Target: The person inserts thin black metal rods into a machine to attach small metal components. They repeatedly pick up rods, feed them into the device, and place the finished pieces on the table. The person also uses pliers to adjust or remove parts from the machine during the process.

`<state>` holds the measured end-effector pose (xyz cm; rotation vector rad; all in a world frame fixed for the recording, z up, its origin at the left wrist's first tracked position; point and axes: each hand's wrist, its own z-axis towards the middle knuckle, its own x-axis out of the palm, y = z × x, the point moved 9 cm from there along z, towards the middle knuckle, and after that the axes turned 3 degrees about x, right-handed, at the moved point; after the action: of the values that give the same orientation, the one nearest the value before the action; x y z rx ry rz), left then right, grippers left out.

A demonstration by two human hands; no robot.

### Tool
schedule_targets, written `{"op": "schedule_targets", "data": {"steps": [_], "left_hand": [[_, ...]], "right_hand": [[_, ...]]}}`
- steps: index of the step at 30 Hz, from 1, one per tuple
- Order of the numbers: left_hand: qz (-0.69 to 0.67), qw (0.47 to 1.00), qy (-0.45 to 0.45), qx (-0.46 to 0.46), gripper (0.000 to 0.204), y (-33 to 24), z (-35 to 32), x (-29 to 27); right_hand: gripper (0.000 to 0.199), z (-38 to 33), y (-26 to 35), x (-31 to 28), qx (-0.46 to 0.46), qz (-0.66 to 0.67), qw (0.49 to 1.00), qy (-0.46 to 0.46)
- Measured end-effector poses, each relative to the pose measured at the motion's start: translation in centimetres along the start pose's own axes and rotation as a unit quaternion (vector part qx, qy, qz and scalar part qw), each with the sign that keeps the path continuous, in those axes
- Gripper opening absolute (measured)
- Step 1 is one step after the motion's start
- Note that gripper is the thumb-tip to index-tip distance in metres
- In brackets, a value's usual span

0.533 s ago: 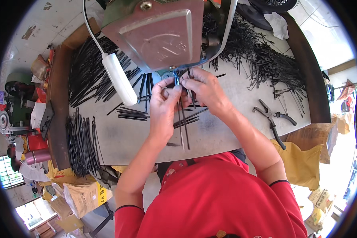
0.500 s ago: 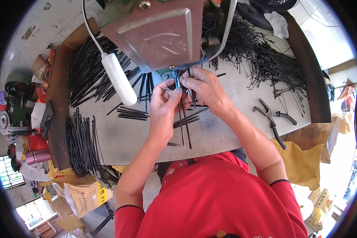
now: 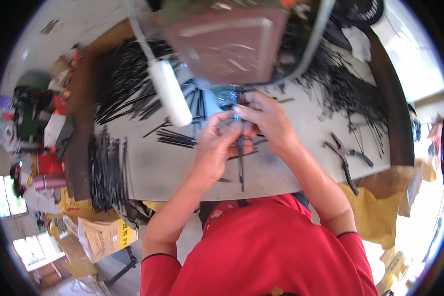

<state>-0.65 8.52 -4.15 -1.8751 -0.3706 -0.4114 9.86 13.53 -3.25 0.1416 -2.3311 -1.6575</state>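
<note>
Just under the front of a machine with a reddish-brown cover (image 3: pixel 227 52), my two hands meet. My left hand (image 3: pixel 214 148) is closed, its thumb and fingers pinching slim black rods (image 3: pixel 240 170) that hang down toward me. My right hand (image 3: pixel 269 121) is closed as well, thumb and fingertips on the upper part of the rods, close to the machine's lit lower end (image 3: pixel 227 96). Motion blur hides the rod tips and their exact number. Short black rods (image 3: pixel 176 138) lie on the table left of my left hand.
A white lamp (image 3: pixel 170 93) hangs left of the machine. Black rods are heaped at the back left (image 3: pixel 128 84), bundled at the left edge (image 3: pixel 107 170) and tangled at the right (image 3: pixel 350 81). Pliers (image 3: pixel 344 155) lie on the right. Raised wooden borders (image 3: pixel 397 103) edge the table.
The whole view has shifted and blurred. The rods, spread apart at their lower ends before, now hang almost in one line. Both hands remain at the machine's front, still gripping.
</note>
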Motion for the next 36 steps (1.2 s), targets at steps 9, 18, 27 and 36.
{"op": "schedule_targets", "data": {"steps": [9, 18, 27, 36], "left_hand": [[-0.041, 0.997, 0.048, 0.041, 0.037, -1.2, -2.1, 0.7], [-0.109, 0.990, 0.087, 0.005, 0.048, 1.1, -6.1, 0.0], [-0.095, 0.992, 0.070, 0.048, 0.044, 1.2, -7.4, -0.8], [0.303, 0.882, -0.034, 0.359, 0.032, -2.9, -10.1, -1.2]], "right_hand": [[0.027, -1.4, 2.0, 1.4, -0.024, -0.025, 0.999, 0.007], [0.032, -4.5, 0.3, 1.4, -0.044, -0.023, 0.999, 0.019], [0.035, -5.8, -0.5, 2.0, -0.069, 0.005, 0.998, 0.006], [0.027, -6.7, -0.3, 2.6, -0.082, -0.034, 0.996, 0.024]]}}
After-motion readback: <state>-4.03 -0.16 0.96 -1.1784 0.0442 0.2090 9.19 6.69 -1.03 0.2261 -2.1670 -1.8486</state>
